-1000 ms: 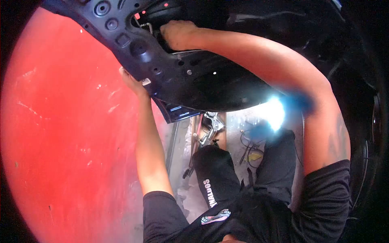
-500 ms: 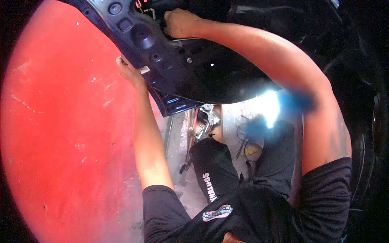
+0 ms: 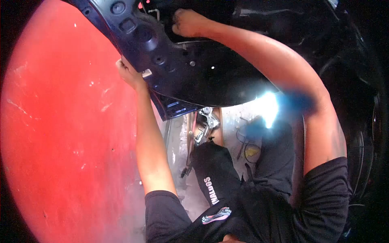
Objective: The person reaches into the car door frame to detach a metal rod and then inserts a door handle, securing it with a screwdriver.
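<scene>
A dark blue car door point(image 3: 150, 60), seen on its bare inner metal side, slants across the top of the view. My left hand point(image 3: 131, 75) is wrapped around its left edge, beside a small pale clip point(image 3: 146, 73); the fingertips are hidden behind the edge. Over the dark opening in the door's inner panel is my right hand point(image 3: 188, 24), its fingers curled in. Whatever it may hold is hidden in shadow. A thin light-coloured rod point(image 3: 157, 14) shows at the opening, left of that hand.
A large scuffed red surface point(image 3: 73, 133) fills the left side. Below the door, a metal mechanism point(image 3: 208, 119) lies near my knee. A cable and a yellow item point(image 3: 252, 154) are on the floor. Bright light point(image 3: 269, 107) glares beneath the door, and dark car bodywork point(image 3: 356, 81) stands right.
My right hand has shifted slightly right within the opening. The door sits a little lower in view, while my left hand keeps its place on the edge.
</scene>
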Tool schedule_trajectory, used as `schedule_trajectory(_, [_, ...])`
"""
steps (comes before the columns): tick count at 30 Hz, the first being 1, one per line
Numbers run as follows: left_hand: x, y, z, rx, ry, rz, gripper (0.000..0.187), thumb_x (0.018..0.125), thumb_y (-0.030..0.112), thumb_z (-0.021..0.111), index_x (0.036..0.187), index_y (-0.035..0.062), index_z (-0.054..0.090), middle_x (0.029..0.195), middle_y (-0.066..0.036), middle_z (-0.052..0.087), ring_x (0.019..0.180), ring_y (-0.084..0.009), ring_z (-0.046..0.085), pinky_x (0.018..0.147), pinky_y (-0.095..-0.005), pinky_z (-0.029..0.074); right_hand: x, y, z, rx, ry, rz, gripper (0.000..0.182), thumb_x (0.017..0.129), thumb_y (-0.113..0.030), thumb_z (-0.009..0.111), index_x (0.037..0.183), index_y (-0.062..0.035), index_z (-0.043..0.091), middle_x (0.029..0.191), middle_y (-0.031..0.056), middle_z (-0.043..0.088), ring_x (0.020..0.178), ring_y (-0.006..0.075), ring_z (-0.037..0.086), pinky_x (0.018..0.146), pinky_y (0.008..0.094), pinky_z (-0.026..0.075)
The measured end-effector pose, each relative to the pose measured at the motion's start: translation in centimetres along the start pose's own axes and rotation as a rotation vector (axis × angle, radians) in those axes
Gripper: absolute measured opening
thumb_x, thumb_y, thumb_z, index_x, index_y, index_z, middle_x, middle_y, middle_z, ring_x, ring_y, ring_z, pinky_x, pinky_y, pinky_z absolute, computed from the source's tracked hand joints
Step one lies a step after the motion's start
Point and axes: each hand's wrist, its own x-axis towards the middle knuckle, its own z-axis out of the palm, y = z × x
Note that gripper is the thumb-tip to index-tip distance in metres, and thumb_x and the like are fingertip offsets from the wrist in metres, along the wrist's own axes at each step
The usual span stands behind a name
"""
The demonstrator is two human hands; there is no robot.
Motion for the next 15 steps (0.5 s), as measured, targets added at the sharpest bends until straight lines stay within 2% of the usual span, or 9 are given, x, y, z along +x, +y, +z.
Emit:
schedule_trajectory(1, [-0.4, 0.7, -0.2, 0.036, 0.006, 0.018, 0.042, 0.11, 0.035, 0.051, 0.093, -0.0028, 0.055, 0.079, -0.008, 0.053, 0.076, -0.0189, 0.05, 0.074, -0.0347, 0.046, -0.3, 0.5, 0.2, 0.015, 0.052, -0.064, 0.042, 0.085, -0.034, 0.068, 0.109, 0.0006, 0.073, 0.106, 0.026, 0.073, 0.104, 0.0444, 0.071, 0.093, 0.0524, 0.057])
schedule_trajectory(3, [-0.5, 1.6, -0.3, 0.071, 0.011, 0.038, 0.041, 0.11, 0.035, 0.051, 0.093, -0.0027, 0.055, 0.078, -0.008, 0.052, 0.076, -0.0187, 0.049, 0.074, -0.0342, 0.045, -0.6, 0.4, -0.2, 0.045, 0.089, -0.048, 0.041, 0.084, -0.033, 0.069, 0.106, 0.001, 0.073, 0.106, 0.0273, 0.072, 0.101, 0.0447, 0.071, 0.091, 0.0527, 0.057])
schedule_trajectory(5, [-0.5, 2.0, -0.6, 0.128, -0.019, -0.011, 0.041, 0.11, 0.034, 0.051, 0.092, -0.0028, 0.055, 0.078, -0.008, 0.051, 0.076, -0.0185, 0.049, 0.074, -0.0342, 0.045, -2.0, -1.3, -2.1, 0.113, 0.113, 0.047, 0.03, 0.085, -0.028, 0.069, 0.093, 0.0008, 0.074, 0.103, 0.0259, 0.071, 0.1, 0.0442, 0.069, 0.091, 0.0501, 0.055])
schedule_trajectory(6, [-0.5, 1.8, -0.7, 0.129, -0.019, -0.011, 0.041, 0.11, 0.034, 0.051, 0.092, -0.0028, 0.055, 0.078, -0.008, 0.051, 0.076, -0.0185, 0.049, 0.074, -0.0342, 0.045, -1.9, -1.3, -1.7, 0.114, 0.113, 0.046, 0.03, 0.085, -0.028, 0.069, 0.093, 0.0008, 0.074, 0.103, 0.0259, 0.071, 0.1, 0.0442, 0.069, 0.091, 0.0501, 0.055])
schedule_trajectory(8, [-0.5, 1.4, -0.3, 0.059, -0.003, -0.012, 0.041, 0.11, 0.033, 0.051, 0.091, -0.0026, 0.054, 0.077, -0.008, 0.05, 0.075, -0.0186, 0.048, 0.073, -0.0351, 0.045, -1.5, -1.4, -0.9, 0.051, 0.203, -0.003, 0.038, 0.084, -0.031, 0.069, 0.106, -0.0003, 0.072, 0.108, 0.0271, 0.072, 0.103, 0.0457, 0.07, 0.092, 0.054, 0.057])
schedule_trajectory(15, [-0.7, 2.1, -0.5, 0.14, -0.016, 0.046, 0.043, 0.11, 0.035, 0.051, 0.089, -0.0025, 0.052, 0.076, -0.007, 0.05, 0.073, -0.0177, 0.047, 0.07, -0.0351, 0.044, -0.5, -2.5, 0.2, 0.166, 0.173, 0.142, 0.04, 0.086, -0.033, 0.069, 0.11, -0.0017, 0.072, 0.112, 0.0279, 0.071, 0.106, 0.0461, 0.069, 0.094, 0.0547, 0.056])
